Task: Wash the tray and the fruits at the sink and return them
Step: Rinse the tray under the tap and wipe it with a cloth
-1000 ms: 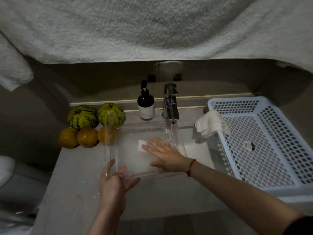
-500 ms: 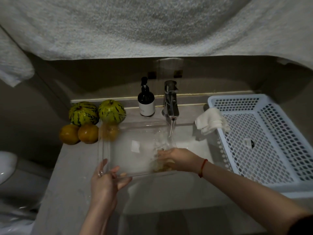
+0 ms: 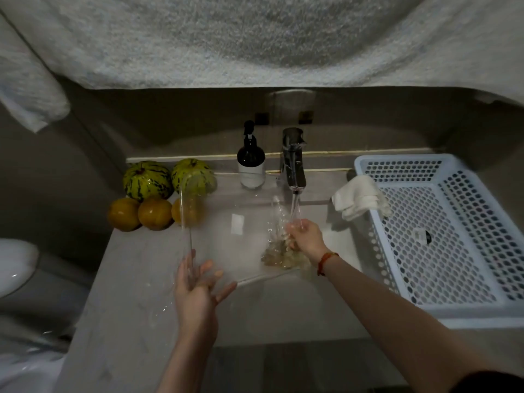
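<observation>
The left hand (image 3: 198, 290) gripped the tray (image 3: 226, 245) corner; the right hand (image 3: 306, 238), fingers curled, rubbed inside it under the tap (image 3: 293, 163).

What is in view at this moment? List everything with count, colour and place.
tray: 1, clear, over the sink under running water
melons: 2, green striped, counter back left
oranges: 3, orange, in front of the melons
bottle: 1, dark pump type, left of the faucet
faucet: 1, chrome, running
cloth: 1, white, on the basket's left rim
basket: 1, white perforated, right
towel: pale, hanging above
left hand: grips the tray's near left corner
right hand: in the tray under the stream
</observation>
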Demonstrator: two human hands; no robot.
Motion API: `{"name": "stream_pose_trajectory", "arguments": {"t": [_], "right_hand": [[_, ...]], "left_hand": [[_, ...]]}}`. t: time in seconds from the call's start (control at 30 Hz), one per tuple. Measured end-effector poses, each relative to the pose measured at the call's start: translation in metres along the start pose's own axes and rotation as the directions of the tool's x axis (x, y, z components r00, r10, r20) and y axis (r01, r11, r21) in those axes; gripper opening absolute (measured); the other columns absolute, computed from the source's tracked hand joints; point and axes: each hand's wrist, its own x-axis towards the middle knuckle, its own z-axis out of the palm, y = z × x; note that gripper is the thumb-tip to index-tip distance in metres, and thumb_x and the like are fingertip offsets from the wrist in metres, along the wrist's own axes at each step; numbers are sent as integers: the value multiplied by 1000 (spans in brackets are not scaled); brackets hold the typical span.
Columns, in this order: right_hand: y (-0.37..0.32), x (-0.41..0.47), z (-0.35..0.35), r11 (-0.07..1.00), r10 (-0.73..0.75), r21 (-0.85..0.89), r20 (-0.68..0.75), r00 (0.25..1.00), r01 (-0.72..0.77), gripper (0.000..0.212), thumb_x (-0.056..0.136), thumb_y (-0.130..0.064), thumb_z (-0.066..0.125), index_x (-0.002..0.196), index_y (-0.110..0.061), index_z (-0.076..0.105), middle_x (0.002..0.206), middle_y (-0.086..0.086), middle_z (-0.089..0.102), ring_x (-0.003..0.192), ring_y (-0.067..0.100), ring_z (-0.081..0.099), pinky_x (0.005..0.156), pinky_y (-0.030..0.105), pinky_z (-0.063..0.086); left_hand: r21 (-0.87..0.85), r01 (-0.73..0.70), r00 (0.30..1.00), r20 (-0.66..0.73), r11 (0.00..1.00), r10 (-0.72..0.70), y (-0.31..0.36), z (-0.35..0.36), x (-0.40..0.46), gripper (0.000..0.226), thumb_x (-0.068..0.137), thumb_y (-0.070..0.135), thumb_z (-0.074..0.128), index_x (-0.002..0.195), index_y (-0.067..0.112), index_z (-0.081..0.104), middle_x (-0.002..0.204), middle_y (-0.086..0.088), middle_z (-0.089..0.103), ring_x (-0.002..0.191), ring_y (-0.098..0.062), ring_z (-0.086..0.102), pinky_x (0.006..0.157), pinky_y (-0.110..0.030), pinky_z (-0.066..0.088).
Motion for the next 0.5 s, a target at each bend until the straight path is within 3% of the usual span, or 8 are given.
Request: {"name": "stream_pose_trajectory", "arguments": {"t": [0.07, 0.17, 0.3, 0.43, 0.5], "right_hand": [[-5, 4, 0, 996, 38, -89, 99, 994, -30, 11, 96, -21, 52, 90, -11, 54, 83, 8, 60, 54, 8, 55, 43, 17, 42], [-19, 6, -5, 982, 3, -187, 182, 983, 32, 16, 98, -16, 47, 106, -5, 54, 88, 9, 60, 62, 15, 56, 46, 18, 45], [-34, -2, -15, 981, -31, -179, 209, 977, 70, 4, 93, -4, 51, 93, -8, 51, 89, 11, 57, 60, 16, 56, 41, 15, 43], [-41, -18, -30, 993, -36, -104, 174, 984, 55, 29, 92, 5, 47, 118, -9, 49, 101, 10, 59, 62, 10, 60, 42, 13, 47], [-36, -31, -36, 996, -19, -84, 135, 991, 31, 35, 91, 10, 44, 117, -13, 47, 107, 12, 60, 63, 8, 62, 44, 16, 49]], "left_hand": [[-17, -4, 1000, 13, 1000, 5, -1, -2, 1, 55, 91, -12, 42, 130, 27, 45, 109, -7, 51, 91, -22, 59, 51, -30, 57], [-34, 52, 998, 44, 998, -51, 0, -10, 5, 55, 92, -12, 38, 131, 27, 43, 109, -7, 52, 91, -24, 60, 55, -31, 59], [85, 54, 997, 47, 995, -58, 0, -17, 11, 53, 92, -8, 46, 135, 22, 42, 117, -11, 50, 97, -28, 58, 64, -34, 58], [124, -18, 998, 58, 992, 11, -1, -14, 17, 37, 94, -3, 47, 124, 19, 47, 90, -10, 51, 72, -22, 54, 47, -21, 51], [209, -119, 993, 54, 971, 110, 0, -13, 22, 31, 95, -1, 48, 117, 20, 51, 82, -11, 53, 67, -23, 53, 43, -20, 49]]}}
